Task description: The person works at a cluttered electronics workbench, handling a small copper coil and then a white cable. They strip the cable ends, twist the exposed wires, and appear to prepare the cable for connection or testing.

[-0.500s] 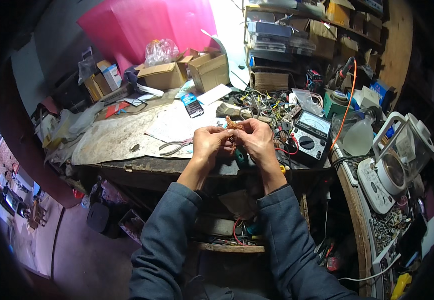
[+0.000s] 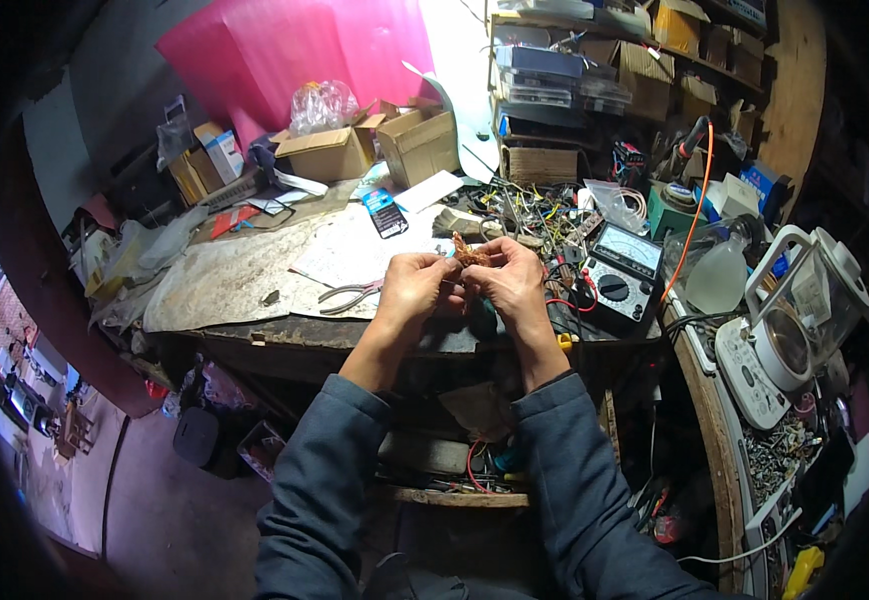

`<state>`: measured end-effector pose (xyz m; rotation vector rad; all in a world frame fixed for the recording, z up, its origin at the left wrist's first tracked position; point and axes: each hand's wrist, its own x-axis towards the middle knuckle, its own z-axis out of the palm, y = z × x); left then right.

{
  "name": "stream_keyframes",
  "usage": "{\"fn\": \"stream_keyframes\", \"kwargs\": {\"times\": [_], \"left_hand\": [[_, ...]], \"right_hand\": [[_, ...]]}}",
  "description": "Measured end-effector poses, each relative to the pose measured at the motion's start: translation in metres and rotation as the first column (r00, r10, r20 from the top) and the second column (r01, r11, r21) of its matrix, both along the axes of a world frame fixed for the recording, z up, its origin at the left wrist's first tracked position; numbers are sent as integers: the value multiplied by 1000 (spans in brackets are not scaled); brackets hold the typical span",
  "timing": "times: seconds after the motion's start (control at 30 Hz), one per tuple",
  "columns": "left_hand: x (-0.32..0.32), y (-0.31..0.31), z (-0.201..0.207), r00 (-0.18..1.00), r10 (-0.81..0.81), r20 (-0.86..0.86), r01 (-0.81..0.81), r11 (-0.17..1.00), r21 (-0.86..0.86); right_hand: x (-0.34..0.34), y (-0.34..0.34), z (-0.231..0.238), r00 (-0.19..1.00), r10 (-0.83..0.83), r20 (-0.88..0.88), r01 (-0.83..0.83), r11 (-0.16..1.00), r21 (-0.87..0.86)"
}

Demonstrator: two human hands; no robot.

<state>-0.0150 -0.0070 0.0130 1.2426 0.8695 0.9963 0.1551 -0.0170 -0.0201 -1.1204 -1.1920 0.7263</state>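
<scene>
Above the bench's front edge, both hands are raised close together around a tangled bundle of copper wire [image 2: 471, 254]. My left hand [image 2: 414, 288] is closed, its thumb and fingertips pinching at the bundle's left side. My right hand [image 2: 511, 284] grips the same bundle from the right, fingers curled round it. Some copper strands hang down between the hands, and the fingertips hide part of the bundle. Just left of my left hand lies a pair of pliers [image 2: 351, 297] on white paper. To the right of my right hand stands an analog multimeter [image 2: 623, 272] with a red lead.
Behind the hands spreads a heap of wires and small parts [image 2: 535, 207]. Cardboard boxes [image 2: 420, 142] stand at the back, a blue card package [image 2: 385, 213] before them. On the right are a white appliance [image 2: 755, 375] and an orange cable [image 2: 700, 205]. Below, an open drawer [image 2: 455, 497] holds tools.
Both hands stay at the copper wire, with the fingers shifted slightly. My left forearm has moved a little left. A dark green handle visible below the hands before is now mostly hidden.
</scene>
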Motion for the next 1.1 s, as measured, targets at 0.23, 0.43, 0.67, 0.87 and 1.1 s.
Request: {"fn": "stream_keyframes", "kwargs": {"times": [0.23, 0.43, 0.67, 0.87, 1.1], "left_hand": [[-23, 3, 14, 1000, -15, -26, 18, 995, 95], [-76, 37, -2, 669, 519, -532, -185, 809, 557], [-57, 35, -27, 658, 462, -594, -74, 825, 560], [-54, 11, -5, 769, 59, -637, 206, 920, 333], [-52, 11, -23, 571, 343, -746, 419, 660, 623]], "right_hand": [[-3, -5, 4, 976, -162, 148, 161, 987, 19], [-2, 3, -2, 974, -164, 155, 161, 987, 27], [-2, -2, 3, 983, -130, 126, 133, 991, -9], [2, -4, 4, 972, -166, 169, 171, 985, -16], [-1, -5, 6, 959, -182, 219, 182, 983, 22]]}}
